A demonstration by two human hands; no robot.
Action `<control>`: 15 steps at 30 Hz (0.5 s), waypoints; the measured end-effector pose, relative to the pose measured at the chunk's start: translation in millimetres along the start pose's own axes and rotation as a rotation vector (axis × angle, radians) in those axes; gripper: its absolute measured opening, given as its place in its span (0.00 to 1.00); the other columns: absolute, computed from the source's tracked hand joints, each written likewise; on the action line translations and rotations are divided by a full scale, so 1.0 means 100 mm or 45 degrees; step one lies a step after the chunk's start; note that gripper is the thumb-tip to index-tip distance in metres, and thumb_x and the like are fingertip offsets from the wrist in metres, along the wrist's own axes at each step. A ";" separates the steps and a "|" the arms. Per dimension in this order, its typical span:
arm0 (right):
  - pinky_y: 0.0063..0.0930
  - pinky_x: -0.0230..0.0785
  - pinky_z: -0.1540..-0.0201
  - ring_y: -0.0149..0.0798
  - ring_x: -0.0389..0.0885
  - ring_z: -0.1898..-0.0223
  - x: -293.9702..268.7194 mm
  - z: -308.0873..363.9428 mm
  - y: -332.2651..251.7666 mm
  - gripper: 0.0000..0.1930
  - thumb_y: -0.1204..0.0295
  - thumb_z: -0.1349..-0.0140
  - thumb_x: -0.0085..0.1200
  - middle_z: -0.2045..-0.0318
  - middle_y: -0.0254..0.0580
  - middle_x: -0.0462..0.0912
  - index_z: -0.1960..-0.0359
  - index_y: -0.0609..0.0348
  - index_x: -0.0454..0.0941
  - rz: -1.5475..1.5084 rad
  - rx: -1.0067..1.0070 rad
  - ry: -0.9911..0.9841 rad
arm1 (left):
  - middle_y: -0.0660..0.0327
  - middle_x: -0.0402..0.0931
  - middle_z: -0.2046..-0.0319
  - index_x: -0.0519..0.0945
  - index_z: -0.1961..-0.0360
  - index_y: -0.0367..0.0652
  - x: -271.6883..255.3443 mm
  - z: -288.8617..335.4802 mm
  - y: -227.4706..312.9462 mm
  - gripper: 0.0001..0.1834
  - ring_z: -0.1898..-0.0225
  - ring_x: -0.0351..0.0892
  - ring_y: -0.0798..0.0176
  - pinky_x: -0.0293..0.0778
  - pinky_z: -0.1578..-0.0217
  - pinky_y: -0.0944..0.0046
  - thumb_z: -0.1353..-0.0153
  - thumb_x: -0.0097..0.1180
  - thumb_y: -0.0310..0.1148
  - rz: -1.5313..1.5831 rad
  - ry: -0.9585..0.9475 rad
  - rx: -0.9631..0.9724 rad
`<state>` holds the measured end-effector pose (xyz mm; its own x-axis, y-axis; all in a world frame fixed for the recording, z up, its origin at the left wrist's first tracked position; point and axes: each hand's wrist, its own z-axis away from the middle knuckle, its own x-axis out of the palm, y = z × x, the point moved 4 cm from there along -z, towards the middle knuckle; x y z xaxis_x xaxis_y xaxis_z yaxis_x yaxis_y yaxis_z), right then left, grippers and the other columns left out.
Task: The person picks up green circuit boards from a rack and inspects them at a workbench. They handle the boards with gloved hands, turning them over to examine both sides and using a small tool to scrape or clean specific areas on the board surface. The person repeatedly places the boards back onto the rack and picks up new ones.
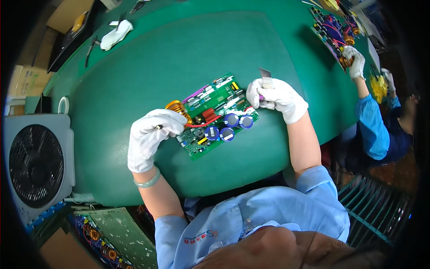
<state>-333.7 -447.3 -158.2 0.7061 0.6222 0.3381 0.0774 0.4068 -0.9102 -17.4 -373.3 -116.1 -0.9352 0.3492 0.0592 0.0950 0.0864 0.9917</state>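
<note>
PCB (pixel 218 117) mid-tbl (pixel 179 58). L hand (pixel 154 138), gloved, approx. 9 o'clock of it, by Cu coil (pixel 176 106); R hand (pixel 278 99), approx. 2 o'clock, w/ flat blade (pixel 265 73). Fan (pixel 36 166) at view's 9, co-worker's hand (pixel 356 62) at 2.

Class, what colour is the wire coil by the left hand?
Copper-orange: the wire coil shows in the head view.

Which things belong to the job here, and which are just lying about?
Seemingly in use:
Green rectangular circuit board with round blue capacitors
Thin grey metal blade in the white-gloved right hand

Apparently lying about:
Crumpled white fabric glove
Slim dark hand tool
</note>
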 end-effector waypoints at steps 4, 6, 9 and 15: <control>0.14 0.46 0.81 0.18 0.60 0.80 0.00 0.03 -0.01 0.17 0.54 0.35 0.55 0.70 0.34 0.78 0.68 0.57 0.79 0.075 -0.143 -0.029 | 0.50 0.80 0.56 0.82 0.61 0.29 0.02 0.00 0.02 0.10 0.60 0.81 0.60 0.75 0.62 0.66 0.35 0.54 0.27 0.003 -0.016 0.050; 0.15 0.47 0.81 0.19 0.60 0.80 -0.04 0.01 0.04 0.19 0.53 0.36 0.56 0.70 0.35 0.77 0.69 0.58 0.78 0.108 -0.153 -0.055 | 0.51 0.80 0.55 0.81 0.57 0.30 0.01 0.03 -0.01 0.11 0.57 0.81 0.60 0.75 0.58 0.66 0.33 0.52 0.28 0.049 -0.035 0.060; 0.16 0.46 0.80 0.21 0.58 0.80 0.03 0.01 -0.01 0.19 0.54 0.37 0.57 0.70 0.36 0.75 0.69 0.60 0.77 0.101 -0.142 -0.035 | 0.51 0.81 0.57 0.83 0.63 0.32 0.01 0.00 -0.08 0.12 0.59 0.81 0.61 0.75 0.61 0.67 0.36 0.58 0.33 0.103 -0.025 0.122; 0.16 0.45 0.81 0.20 0.57 0.81 -0.01 0.01 -0.02 0.17 0.56 0.38 0.59 0.70 0.36 0.76 0.68 0.59 0.76 0.078 -0.137 -0.042 | 0.54 0.81 0.57 0.82 0.63 0.35 0.02 0.02 -0.03 0.08 0.58 0.81 0.61 0.75 0.59 0.66 0.39 0.59 0.29 0.050 -0.013 0.078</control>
<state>-335.8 -448.2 -156.4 0.6883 0.6663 0.2869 0.1111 0.2940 -0.9493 -19.0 -370.6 -119.2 -0.9268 0.3629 0.0964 0.1525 0.1292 0.9798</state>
